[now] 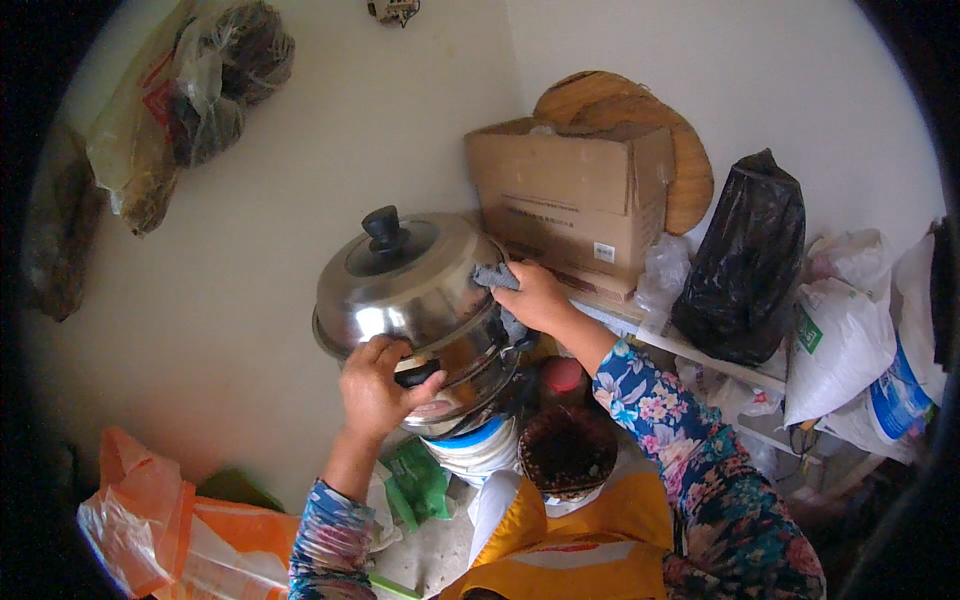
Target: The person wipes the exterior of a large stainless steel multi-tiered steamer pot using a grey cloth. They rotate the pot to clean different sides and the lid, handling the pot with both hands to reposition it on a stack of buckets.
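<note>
A stainless-steel steamer pot (457, 390) stands before me, topped by a domed steel lid (442, 300) with a glass centre and a black knob (384, 225). At its near side my left hand (379, 386) is closed around a black side handle (417, 373), fingers above and thumb below. My right hand (534, 296) grips a grey cloth (495, 277) and presses it to the right side of the lid near the rim. Below the pot is a white bucket-like support (476, 450) with a blue band; how the two meet is partly hidden.
A cardboard box (555, 172) sits on a shelf (705, 349) at the right, before round wooden boards (690, 172). Beside it are a black plastic bag (742, 262) and white sacks (844, 345). A dark basket (568, 454) is near my lap. Orange plastic bags (150, 517) lie lower left.
</note>
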`<state>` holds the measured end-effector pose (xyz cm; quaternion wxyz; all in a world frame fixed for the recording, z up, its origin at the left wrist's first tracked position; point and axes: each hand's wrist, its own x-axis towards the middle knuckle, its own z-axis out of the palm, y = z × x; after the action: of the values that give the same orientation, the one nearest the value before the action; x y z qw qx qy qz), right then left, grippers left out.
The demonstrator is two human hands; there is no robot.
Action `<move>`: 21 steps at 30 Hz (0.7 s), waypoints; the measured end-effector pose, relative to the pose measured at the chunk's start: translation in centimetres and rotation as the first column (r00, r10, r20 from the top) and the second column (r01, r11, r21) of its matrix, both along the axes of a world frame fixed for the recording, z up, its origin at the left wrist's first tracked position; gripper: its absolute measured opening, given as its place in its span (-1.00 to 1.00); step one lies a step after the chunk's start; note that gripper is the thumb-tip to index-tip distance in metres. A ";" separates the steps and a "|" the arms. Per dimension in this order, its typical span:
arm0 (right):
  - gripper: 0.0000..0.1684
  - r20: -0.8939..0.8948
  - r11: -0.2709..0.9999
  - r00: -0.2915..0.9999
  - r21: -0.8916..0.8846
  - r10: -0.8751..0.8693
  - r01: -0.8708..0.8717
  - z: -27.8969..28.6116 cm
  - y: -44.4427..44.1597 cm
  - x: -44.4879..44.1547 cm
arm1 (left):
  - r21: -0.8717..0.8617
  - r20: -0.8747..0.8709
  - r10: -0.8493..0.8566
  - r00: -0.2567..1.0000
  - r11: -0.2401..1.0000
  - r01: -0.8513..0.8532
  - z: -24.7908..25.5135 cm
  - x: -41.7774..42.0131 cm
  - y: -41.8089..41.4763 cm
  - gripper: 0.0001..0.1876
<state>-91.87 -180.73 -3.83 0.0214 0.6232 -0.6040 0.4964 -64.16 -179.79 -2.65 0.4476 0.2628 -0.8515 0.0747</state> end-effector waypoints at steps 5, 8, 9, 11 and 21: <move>-0.66 -0.002 0.995 1.000 0.094 0.023 -0.023 0.8 2.8 3.5 | 0.053 -0.030 -0.195 0.980 0.979 0.196 -0.7 4.1 -3.1 -0.54; -0.66 -0.100 0.995 0.990 0.034 0.096 -0.093 1.4 4.0 3.9 | 0.124 0.000 -0.283 0.959 0.952 0.281 -0.4 5.5 -4.9 -0.52; -0.67 -0.167 0.992 0.978 0.042 0.127 -0.122 1.9 4.2 4.4 | 0.159 0.010 -0.293 0.956 0.945 0.287 -0.1 6.2 -5.0 -0.52; -0.67 -0.239 0.984 0.955 0.019 0.177 -0.178 3.4 5.0 5.6 | 0.111 0.010 -0.300 0.954 0.948 0.297 0.0 6.9 -5.3 -0.52; -0.46 -0.618 0.883 0.770 -0.261 0.156 -0.389 5.3 0.3 11.0 | 0.125 -0.023 -0.262 0.965 0.957 0.263 -0.3 6.0 -4.8 -0.49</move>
<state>-80.82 -180.46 1.42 0.2494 0.8108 -0.3629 0.3857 -58.17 -184.63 -2.95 0.4387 0.1758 -0.8803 -0.0402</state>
